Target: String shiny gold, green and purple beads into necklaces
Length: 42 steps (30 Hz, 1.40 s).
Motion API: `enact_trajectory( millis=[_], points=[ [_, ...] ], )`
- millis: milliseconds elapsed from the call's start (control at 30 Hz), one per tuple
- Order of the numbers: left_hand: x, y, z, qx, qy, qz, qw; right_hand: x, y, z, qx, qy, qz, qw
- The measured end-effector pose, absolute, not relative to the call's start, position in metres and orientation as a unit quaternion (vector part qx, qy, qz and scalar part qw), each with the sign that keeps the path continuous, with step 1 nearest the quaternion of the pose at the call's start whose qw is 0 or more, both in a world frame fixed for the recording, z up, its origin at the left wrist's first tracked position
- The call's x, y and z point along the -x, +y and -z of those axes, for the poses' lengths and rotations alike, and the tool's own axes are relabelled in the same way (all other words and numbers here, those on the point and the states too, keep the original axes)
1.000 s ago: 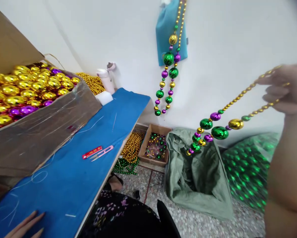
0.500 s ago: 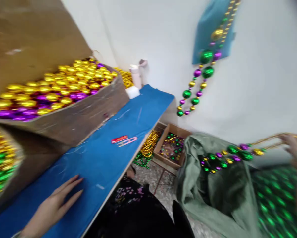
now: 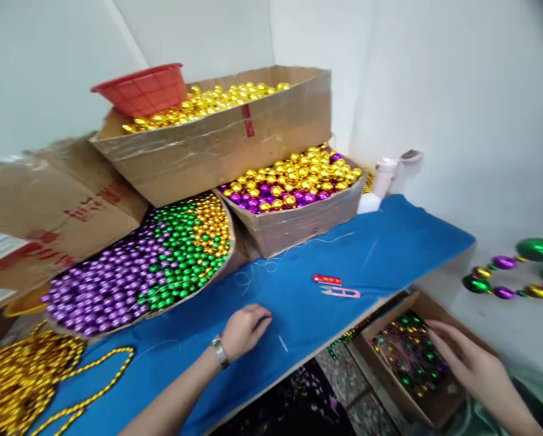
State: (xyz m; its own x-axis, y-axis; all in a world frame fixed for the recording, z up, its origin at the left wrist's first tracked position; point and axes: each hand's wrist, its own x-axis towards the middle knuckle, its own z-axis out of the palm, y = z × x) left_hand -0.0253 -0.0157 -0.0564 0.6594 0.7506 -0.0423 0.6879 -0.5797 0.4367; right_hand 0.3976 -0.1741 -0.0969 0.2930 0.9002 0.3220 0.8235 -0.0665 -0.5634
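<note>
My left hand (image 3: 244,332), with a watch on the wrist, lies on the blue cloth (image 3: 302,327); its fingers are curled closed and no object shows in them. My right hand (image 3: 473,366) reaches out at lower right with fingers stretched, no object visible in its grasp. Beside and below its fingertips is an open carton (image 3: 396,384) of green, gold and purple bead strings (image 3: 414,351). Pink thread snips (image 3: 346,293) and a small red packet (image 3: 327,279) rest on the cloth. A bead necklace (image 3: 504,263) hangs at the right edge, apart from my hand.
Cartons along the back hold purple and green beads (image 3: 117,284), gold and purple balls (image 3: 293,181), and gold balls (image 3: 235,97) under a red basket (image 3: 146,91). Gold bead strings (image 3: 21,375) lie at lower left. A pale pink bottle (image 3: 384,175) stands near the wall.
The view has swung left. My right hand has let go of the bead necklace it held over the green sack and is now by the carton. My left hand's spread fingers have curled.
</note>
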Motion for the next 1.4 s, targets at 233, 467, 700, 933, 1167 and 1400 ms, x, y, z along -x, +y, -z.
enact_trajectory(
  millis=[233,467,700,933,1167,1400],
  points=[
    [0.022,-0.074,0.045,-0.860,0.374,-0.093,0.335,-0.197,0.005,0.072,0.416,-0.878,-0.119,0.202],
    [0.095,-0.103,0.047,-0.785,0.547,-0.148,0.251,-0.093,0.082,0.095,0.295,-0.945,-0.096,0.103],
    [0.218,-0.081,0.071,-0.701,0.707,-0.089,0.029,-0.091,0.084,0.110,0.268,-0.952,-0.085,0.122],
    [0.233,-0.056,0.085,-0.732,0.676,-0.070,0.047,-0.081,0.048,0.088,0.275,-0.939,-0.118,0.172],
    [0.233,-0.066,0.085,-0.668,0.723,-0.168,0.059,-0.056,0.011,0.067,0.260,-0.923,-0.171,0.226],
    [0.220,-0.073,0.050,-0.624,0.693,-0.334,0.139,-0.032,-0.007,0.042,0.246,-0.895,-0.233,0.289]
  ],
)
